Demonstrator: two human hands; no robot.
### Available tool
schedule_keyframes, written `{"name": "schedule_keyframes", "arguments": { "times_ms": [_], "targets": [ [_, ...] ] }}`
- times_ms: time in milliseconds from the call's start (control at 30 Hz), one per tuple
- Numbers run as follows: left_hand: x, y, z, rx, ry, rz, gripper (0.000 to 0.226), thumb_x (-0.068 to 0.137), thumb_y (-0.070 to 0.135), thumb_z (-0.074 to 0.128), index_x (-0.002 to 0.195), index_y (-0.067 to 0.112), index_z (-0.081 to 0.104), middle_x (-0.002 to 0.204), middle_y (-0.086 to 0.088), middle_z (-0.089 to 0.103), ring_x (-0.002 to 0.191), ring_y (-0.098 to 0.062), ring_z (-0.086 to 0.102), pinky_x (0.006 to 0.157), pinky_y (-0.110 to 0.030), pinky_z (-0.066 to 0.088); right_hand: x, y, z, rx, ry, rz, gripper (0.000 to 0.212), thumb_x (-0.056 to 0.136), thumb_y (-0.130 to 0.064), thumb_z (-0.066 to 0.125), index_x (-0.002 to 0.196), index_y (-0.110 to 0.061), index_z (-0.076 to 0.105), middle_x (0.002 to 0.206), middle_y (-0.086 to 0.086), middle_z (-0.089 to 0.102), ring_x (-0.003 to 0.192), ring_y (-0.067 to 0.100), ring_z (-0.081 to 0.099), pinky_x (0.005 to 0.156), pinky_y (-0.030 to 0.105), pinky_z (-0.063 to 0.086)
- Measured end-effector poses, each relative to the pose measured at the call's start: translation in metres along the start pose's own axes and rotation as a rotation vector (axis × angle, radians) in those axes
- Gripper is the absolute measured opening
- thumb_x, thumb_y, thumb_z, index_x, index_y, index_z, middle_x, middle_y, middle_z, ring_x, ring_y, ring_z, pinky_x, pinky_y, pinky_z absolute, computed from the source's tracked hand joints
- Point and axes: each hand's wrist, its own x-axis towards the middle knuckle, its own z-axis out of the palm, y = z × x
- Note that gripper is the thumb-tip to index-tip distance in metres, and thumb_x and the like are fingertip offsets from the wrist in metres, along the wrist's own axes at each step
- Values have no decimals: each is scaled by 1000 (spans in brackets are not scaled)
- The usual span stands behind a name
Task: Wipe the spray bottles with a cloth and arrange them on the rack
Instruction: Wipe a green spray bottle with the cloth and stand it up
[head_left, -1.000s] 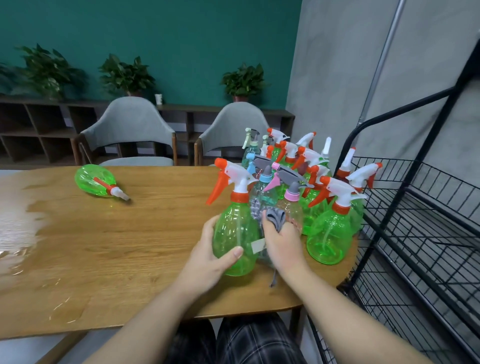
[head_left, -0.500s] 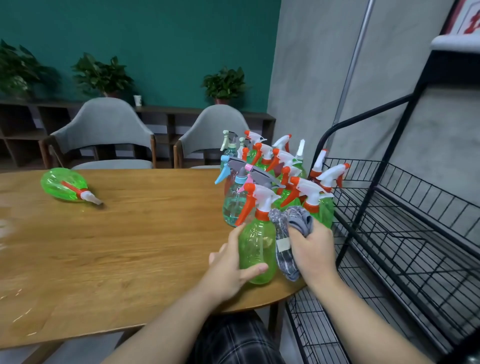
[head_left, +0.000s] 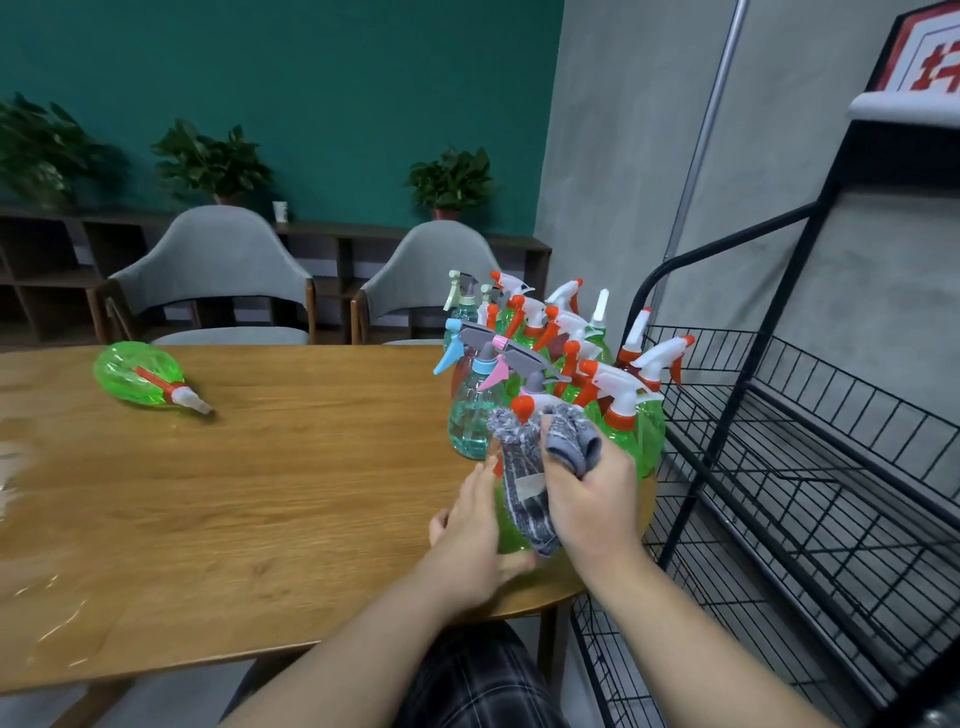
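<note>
A green spray bottle (head_left: 508, 538) with an orange and white trigger stands at the table's near right edge. My left hand (head_left: 470, 540) grips its lower body from the left. My right hand (head_left: 589, 499) holds a grey cloth (head_left: 530, 488) pressed against the bottle's front and neck, so most of the bottle is hidden. Behind it stands a cluster of several spray bottles (head_left: 561, 358), green with orange triggers, plus a teal one (head_left: 470, 415) with a blue trigger. The black wire rack (head_left: 779, 467) stands right of the table.
A green bottle (head_left: 140, 382) lies on its side at the far left of the wooden table (head_left: 260, 493). A wet patch shines along the table's left edge. Two grey chairs (head_left: 213, 275) sit behind the table. A white item rests on the rack's top.
The view has swung right, toward the rack. My right hand has drawn the cloth up over the bottle's neck and trigger, covering more of the bottle. My left hand keeps its grip.
</note>
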Motion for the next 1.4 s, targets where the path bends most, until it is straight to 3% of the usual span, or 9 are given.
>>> {"name": "schedule_keyframes", "arguments": {
  "times_ms": [300,467,667,767,833,900,967,1100,1400],
  "targets": [
    [-17,-58,-54,189,31,-74,97,85,52,65,156,27,3,164,10,4,149,-4,-2,118,-45,-5,-29,5,47,61,-183,65,8,77,-24,60,77,-32,60,74,-8,66,74,9,62,70,27,49],
    [-28,-84,-95,323,90,-206,76,98,50,43,156,22,1,164,4,4,151,-8,-1,119,-46,-5,-32,7,97,92,-237,301,10,91,-18,62,86,-26,60,80,-11,65,79,6,63,72,21,45],
    [-34,-120,-139,371,197,-373,64,101,44,38,156,22,12,164,1,8,151,-12,3,119,-47,-4,-21,5,158,155,-222,654,21,96,-25,54,79,-13,56,67,-4,56,58,7,52,45,10,36],
    [-33,-138,-160,413,199,-420,64,101,44,38,156,24,12,164,1,7,151,-14,2,119,-47,-4,-19,10,180,102,-291,465,10,96,-12,51,106,-11,54,94,9,59,69,10,56,51,7,41],
    [-31,-148,-174,421,186,-433,63,101,45,39,156,30,12,164,2,5,151,-14,0,119,-48,-3,-17,24,190,-25,-423,297,26,91,-3,51,111,-19,51,114,11,54,96,25,58,78,26,52],
    [-29,-160,-187,415,186,-426,59,101,47,40,154,38,15,164,5,6,152,-16,-1,119,-49,-1,-16,40,198,-294,-670,118,39,84,-1,53,121,-15,55,126,7,52,120,28,49,102,36,39],
    [-25,-173,-198,428,195,-416,55,101,47,38,153,43,18,164,8,8,152,-16,-1,119,-50,1,-17,48,199,-515,-878,-10,51,84,-7,53,133,-20,51,141,-2,45,138,17,31,113,29,20],
    [-12,-195,-215,445,215,-454,51,103,43,35,152,42,22,164,8,13,152,-17,1,118,-52,2,-16,56,202,-606,-942,-129,62,87,-12,50,144,-30,37,154,-13,27,146,7,10,116,23,-1],
    [22,-229,-242,580,336,-503,72,94,8,46,156,27,14,165,0,4,152,-21,-1,118,-56,5,-9,58,209,-640,-1031,-208,68,89,-14,47,150,-33,23,158,-15,15,146,5,3,116,25,-6]
  ]
}}
